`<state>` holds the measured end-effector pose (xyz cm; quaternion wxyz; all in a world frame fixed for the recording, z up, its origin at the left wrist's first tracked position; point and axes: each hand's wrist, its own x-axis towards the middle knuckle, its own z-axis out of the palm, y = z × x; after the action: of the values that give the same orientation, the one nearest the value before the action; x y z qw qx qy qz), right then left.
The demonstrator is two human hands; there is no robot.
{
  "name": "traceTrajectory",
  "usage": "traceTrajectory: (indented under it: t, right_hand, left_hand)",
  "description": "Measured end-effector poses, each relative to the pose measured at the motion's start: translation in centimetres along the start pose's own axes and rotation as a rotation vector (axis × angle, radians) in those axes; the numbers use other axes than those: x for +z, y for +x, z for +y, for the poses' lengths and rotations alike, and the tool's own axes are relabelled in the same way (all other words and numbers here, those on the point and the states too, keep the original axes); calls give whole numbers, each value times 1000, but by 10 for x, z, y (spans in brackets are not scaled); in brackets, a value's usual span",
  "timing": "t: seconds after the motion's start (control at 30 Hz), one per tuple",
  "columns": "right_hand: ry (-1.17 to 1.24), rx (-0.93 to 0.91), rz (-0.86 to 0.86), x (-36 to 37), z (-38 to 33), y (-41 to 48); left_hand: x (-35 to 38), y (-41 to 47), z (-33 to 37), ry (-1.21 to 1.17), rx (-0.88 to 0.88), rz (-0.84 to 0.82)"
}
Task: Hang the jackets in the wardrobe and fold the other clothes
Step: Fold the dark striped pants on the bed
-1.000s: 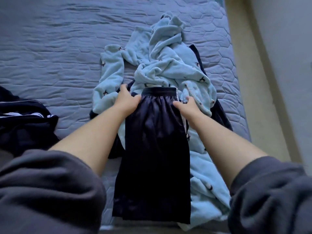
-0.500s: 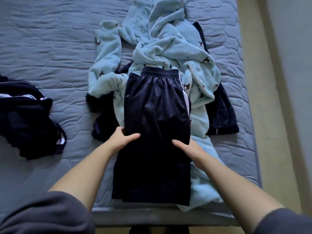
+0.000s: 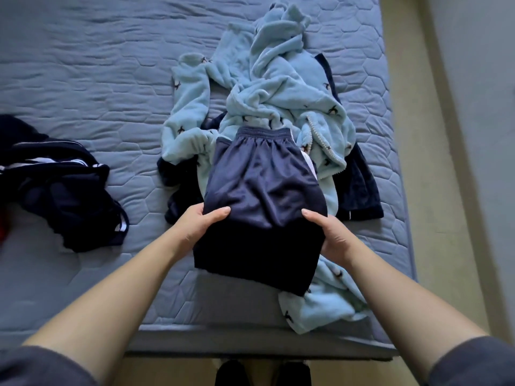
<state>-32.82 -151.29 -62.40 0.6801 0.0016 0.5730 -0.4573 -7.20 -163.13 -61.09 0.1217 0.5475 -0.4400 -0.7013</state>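
You are only partway through. The navy shorts (image 3: pixel 262 190), right in front of you on the mattress (image 3: pixel 83 79), are being folded and are not done yet. Behind them the light blue penguin fleece (image 3: pixel 278 93) lies in a heap. The striped dark jacket (image 3: pixel 64 185) on your left is not hung up. Your left hand (image 3: pixel 200 227) and right hand (image 3: pixel 331 235) each pinch one side of the shorts, thumbs on top.

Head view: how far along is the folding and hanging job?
Done: no folded stack or hung jacket in view. In hand: the navy shorts, seemingly halved lengthwise, gripped mid-length by the left hand and right hand. Left: the crumpled light blue fleece, the dark garment under it, and the dark striped garment on the mattress.
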Motion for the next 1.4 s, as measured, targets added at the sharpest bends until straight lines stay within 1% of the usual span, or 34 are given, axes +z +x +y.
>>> traceTrajectory:
  t: [0.07,0.1,0.17,0.2,0.23,0.27,0.33,0.4,0.47,0.5,0.57,0.6,0.63,0.67,0.73,0.77,0.8,0.87,0.93,1.0,1.07,1.13,1.23,1.33,1.4]
  right_hand:
    - [-16,-70,-29,7,-21,-28]
    - [-62,-120,-21,12,-33,-45]
    - [-203,-236,39,23,-60,-83]
    - [-266,-285,74,28,-73,-105]
    - [-316,-315,103,33,-87,-129]
    - [-363,-345,113,37,-100,-154]
    - [-516,-432,63,46,-124,-203]
    - [-716,-517,22,52,-146,-246]
    - [-954,-608,106,60,-159,-287]
    - [-1036,-648,158,66,-163,-305]
    - [-1146,-714,258,79,-161,-342]
    - [-1163,-752,315,85,-157,-360]
    - [-1122,-774,340,90,-152,-375]
    - [-986,-746,305,94,-147,-391]
    - [-547,-616,119,101,-132,-422]
    - [-332,-552,53,105,-123,-434]
    - [-169,-495,40,109,-114,-443]
    - [48,-401,82,116,-92,-452]
    - [160,-262,91,121,-72,-459]
    - [137,-141,70,125,-50,-464]
    - [90,-98,130,126,-27,-467]
    - [139,-134,205,126,-5,-474]
    - [229,-256,239,122,17,-492]
    - [153,-411,317,114,39,-522]
    - [15,-469,401,110,50,-547]
  left_hand:
    - [4,-26,31,28,92,-28]
    - [6,-41,48,75,150,-8]
    - [13,-73,84,177,242,130]
    - [16,-92,102,200,257,204]
    - [19,-112,120,204,267,243]
    - [20,-132,138,206,292,236]
    - [20,-174,174,271,384,148]
    - [18,-214,205,453,476,54]
    - [19,-252,227,654,539,-3]
    - [22,-268,235,732,569,-13]
    - [27,-297,246,837,664,9]
    - [29,-308,249,849,720,26]
    - [30,-318,251,825,755,39]
    - [29,-327,254,766,762,32]
    - [24,-341,260,585,711,-48]
    - [21,-346,262,486,667,-98]
    - [18,-349,263,392,614,-142]
    - [14,-352,262,238,468,-191]
    - [11,-350,258,166,234,-265]
    - [8,-348,254,169,2,-378]
    - [7,-349,250,230,-94,-469]
    - [12,-351,244,333,-59,-532]
    - [19,-361,239,492,132,-589]
    - [32,-379,241,688,333,-716]
    - [47,-394,242,881,486,-776]
